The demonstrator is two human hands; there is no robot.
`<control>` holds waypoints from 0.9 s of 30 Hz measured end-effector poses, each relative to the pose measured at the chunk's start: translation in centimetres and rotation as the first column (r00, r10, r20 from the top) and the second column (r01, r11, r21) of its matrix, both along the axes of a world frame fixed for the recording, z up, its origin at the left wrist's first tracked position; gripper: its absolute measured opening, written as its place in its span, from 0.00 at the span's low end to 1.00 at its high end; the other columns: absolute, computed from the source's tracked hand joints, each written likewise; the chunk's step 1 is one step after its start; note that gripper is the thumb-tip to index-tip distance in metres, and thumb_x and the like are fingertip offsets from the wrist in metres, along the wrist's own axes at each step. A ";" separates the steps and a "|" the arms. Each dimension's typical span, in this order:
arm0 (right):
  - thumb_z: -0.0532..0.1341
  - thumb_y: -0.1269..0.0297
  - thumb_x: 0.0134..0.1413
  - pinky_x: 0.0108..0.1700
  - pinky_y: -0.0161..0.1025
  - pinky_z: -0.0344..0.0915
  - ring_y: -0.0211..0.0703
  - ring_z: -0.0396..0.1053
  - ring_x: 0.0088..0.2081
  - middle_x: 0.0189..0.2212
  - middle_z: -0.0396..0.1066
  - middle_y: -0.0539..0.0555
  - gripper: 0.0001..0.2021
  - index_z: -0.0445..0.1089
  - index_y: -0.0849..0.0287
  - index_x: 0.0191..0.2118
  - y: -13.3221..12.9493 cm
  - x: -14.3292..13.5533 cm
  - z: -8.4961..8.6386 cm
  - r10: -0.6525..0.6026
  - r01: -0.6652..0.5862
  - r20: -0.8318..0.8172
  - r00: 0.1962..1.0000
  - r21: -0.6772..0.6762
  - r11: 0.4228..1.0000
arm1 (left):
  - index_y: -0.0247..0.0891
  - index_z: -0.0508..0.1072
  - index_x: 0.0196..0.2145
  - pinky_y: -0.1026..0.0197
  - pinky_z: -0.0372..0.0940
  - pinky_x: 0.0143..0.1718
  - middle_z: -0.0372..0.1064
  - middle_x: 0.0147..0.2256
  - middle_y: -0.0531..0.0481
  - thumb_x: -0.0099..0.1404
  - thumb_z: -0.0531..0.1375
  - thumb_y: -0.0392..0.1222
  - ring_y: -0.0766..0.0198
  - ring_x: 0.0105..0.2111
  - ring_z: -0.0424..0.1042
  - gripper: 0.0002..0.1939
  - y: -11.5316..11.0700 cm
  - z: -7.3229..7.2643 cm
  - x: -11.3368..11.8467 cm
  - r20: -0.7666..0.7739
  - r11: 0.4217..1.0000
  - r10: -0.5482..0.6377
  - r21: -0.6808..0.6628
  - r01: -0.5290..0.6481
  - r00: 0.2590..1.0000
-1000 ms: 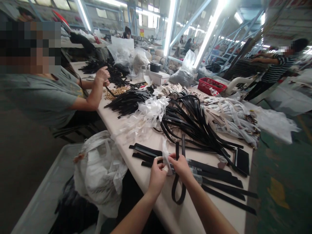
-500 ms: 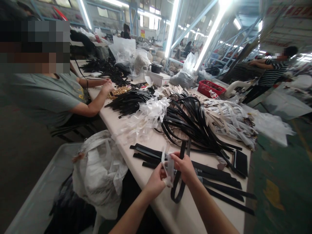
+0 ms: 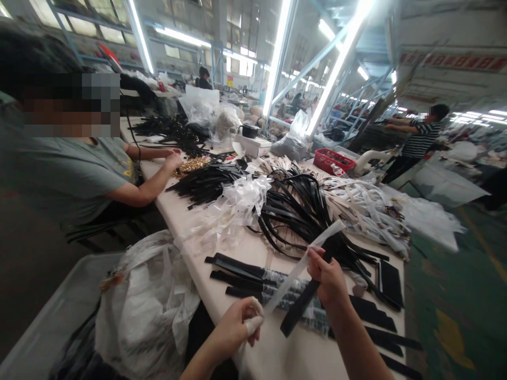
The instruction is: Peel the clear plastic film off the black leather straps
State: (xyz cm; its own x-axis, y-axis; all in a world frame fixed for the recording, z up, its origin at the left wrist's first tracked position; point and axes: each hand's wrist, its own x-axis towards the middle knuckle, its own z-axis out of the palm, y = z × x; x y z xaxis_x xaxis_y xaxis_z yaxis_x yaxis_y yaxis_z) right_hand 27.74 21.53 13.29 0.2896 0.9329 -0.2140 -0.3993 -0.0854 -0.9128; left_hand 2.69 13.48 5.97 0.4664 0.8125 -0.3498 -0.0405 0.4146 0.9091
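Note:
My right hand (image 3: 330, 277) is closed on a black strap (image 3: 301, 309), whose squared end hangs down to the left. The same fingers pinch a translucent plastic strip (image 3: 291, 277), and its free end sticks out to the upper right. Lower left, my left hand (image 3: 246, 323) has white coverings on its fingertips and is closed at the strip's other end, so the strip stretches slantwise between both hands. Beneath them, several black straps (image 3: 233, 264) lie side by side on the table (image 3: 273, 348), with clear plastic wrapped around their middles.
Beyond my hands lie a pile of white plastic strips (image 3: 245, 195) and a heap of long black straps (image 3: 297, 206). A red basket (image 3: 334, 161) stands farther back. On the left, a co-worker (image 3: 91, 169) sits at the table, near a bin with a white sack (image 3: 138, 301).
My hands have moved apart, and the plastic strip, bunched between them before, is now drawn out straight. The black strap no longer hangs in a loop. The whole view has shifted slightly.

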 end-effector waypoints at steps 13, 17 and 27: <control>0.74 0.62 0.38 0.11 0.28 0.45 0.23 0.47 0.12 0.20 0.66 0.44 0.16 0.67 0.60 0.28 -3.1 10.5 -0.8 -0.363 0.358 0.089 0.927 0.069 0.931 | 0.35 0.76 0.35 0.69 0.44 0.19 0.58 0.18 0.59 0.54 0.68 0.48 0.73 0.16 0.52 0.15 11.1 3.0 -8.3 -0.077 0.969 0.232 0.109 -0.224 0.970; 0.74 0.64 0.38 0.10 0.30 0.46 0.25 0.50 0.12 0.21 0.69 0.48 0.13 0.70 0.61 0.28 -5.2 10.6 -2.0 -0.411 0.410 0.106 0.906 0.024 0.912 | 0.33 0.72 0.29 0.69 0.47 0.16 0.54 0.15 0.61 0.53 0.64 0.37 0.76 0.12 0.46 0.06 16.9 5.0 -8.9 0.037 0.899 0.439 -0.002 -0.439 0.898; 0.74 0.58 0.40 0.09 0.30 0.48 0.26 0.53 0.11 0.32 0.79 0.57 0.15 0.78 0.58 0.35 -8.4 3.0 -6.7 -0.259 0.269 0.082 0.962 -0.162 0.949 | 0.39 0.74 0.41 0.56 0.67 0.43 0.73 0.41 0.44 0.57 0.62 0.37 0.58 0.40 0.72 0.13 13.3 5.0 0.3 -0.014 0.635 0.667 0.532 -0.559 0.745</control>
